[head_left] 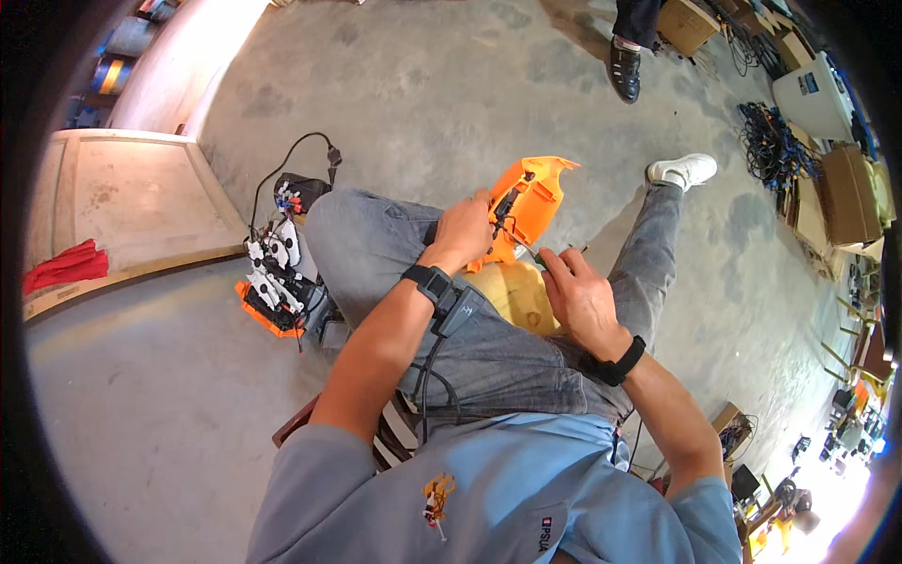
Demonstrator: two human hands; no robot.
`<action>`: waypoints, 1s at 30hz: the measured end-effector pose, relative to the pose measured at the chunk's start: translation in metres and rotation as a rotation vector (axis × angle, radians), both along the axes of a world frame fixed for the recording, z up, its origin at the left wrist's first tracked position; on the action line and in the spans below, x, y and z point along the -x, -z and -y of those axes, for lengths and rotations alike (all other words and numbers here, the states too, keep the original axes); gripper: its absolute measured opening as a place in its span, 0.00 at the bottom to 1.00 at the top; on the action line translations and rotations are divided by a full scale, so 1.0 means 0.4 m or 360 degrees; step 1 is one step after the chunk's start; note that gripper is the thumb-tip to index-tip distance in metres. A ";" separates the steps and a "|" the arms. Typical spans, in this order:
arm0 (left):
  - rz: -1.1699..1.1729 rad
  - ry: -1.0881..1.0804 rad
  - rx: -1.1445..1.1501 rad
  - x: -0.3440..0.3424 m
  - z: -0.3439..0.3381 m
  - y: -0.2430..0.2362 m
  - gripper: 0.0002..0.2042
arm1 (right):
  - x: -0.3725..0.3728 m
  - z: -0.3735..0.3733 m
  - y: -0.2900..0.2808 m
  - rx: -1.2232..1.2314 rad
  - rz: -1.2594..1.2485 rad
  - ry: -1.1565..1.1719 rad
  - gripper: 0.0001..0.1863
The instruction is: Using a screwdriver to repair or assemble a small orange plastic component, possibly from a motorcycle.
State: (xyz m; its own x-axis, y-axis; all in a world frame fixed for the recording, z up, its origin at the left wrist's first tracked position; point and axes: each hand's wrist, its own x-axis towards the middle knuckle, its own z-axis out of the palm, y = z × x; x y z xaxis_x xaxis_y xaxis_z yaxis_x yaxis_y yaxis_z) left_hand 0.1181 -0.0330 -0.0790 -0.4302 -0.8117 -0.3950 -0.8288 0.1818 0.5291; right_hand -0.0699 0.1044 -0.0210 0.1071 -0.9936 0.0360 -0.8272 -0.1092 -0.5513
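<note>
Above my lap, an orange plastic housing (534, 209) is tilted with its hollow inner side showing. My left hand (465, 230) is closed on its left edge, next to black parts (505, 207) fixed inside. In my right hand (584, 299) is a thin screwdriver (537, 258), pinched between the fingers. Its shaft points up and left at the lower part of the housing; whether the tip touches anything is too small to tell. A yellow cloth (515, 293) lies across my lap under the housing.
Left of my knee, a stripped machine with white and black parts (277, 258) and a black cable (272, 174) sits by a wooden board (141, 202) bearing a red cloth (66, 268). Another person's shoe (625, 70) stands ahead. Cardboard boxes (850, 197) and coiled cables (775, 146) line the right.
</note>
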 end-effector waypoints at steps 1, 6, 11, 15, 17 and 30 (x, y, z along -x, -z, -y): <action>-0.0023 -0.0010 -0.0021 -0.002 0.001 0.001 0.19 | -0.001 0.003 0.005 -0.0001 -0.0009 -0.0030 0.17; -0.0020 -0.0013 0.0017 -0.004 0.002 0.013 0.20 | 0.024 0.031 0.073 -0.0539 0.1096 0.0434 0.14; 0.0010 0.0011 -0.0055 -0.001 0.008 -0.015 0.19 | 0.031 0.048 0.021 -0.1337 0.1749 0.0858 0.15; 0.0090 -0.0090 -0.0043 0.007 0.018 -0.003 0.19 | 0.027 0.040 0.038 -0.0873 0.1213 0.0412 0.20; 0.0121 -0.0096 -0.0023 0.008 0.020 0.002 0.19 | 0.025 0.042 0.037 -0.0028 0.0375 0.0037 0.24; 0.0070 -0.0030 0.0087 0.001 0.019 0.012 0.18 | 0.028 0.071 0.047 -0.1286 0.1497 0.0589 0.16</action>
